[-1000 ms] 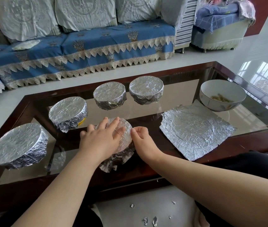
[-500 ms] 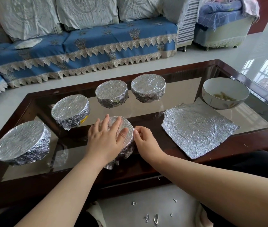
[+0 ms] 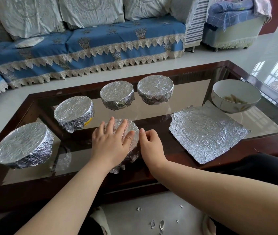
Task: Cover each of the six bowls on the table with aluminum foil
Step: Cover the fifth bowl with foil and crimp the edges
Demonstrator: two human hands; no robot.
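Left hand (image 3: 111, 143) lies flat, fingers spread, on foil-topped bowl (image 3: 131, 131) at worktop's near-centre; right hand (image 3: 149, 143) pinches its foil rim. Foil's thin, tears easily, so crimp at rim. Spare foil sheet (image 3: 206, 133), open bowl (image 3: 235, 95) further right.

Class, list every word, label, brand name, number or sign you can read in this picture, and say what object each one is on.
None: no readable text shows anywhere.
Foil-covered bowls: bare crinkled foil, no print.
Loose foil sheet: no print.
Open white bowl: no visible mark.
Sofa cover: woven plant motifs and lace trim only, no letters.
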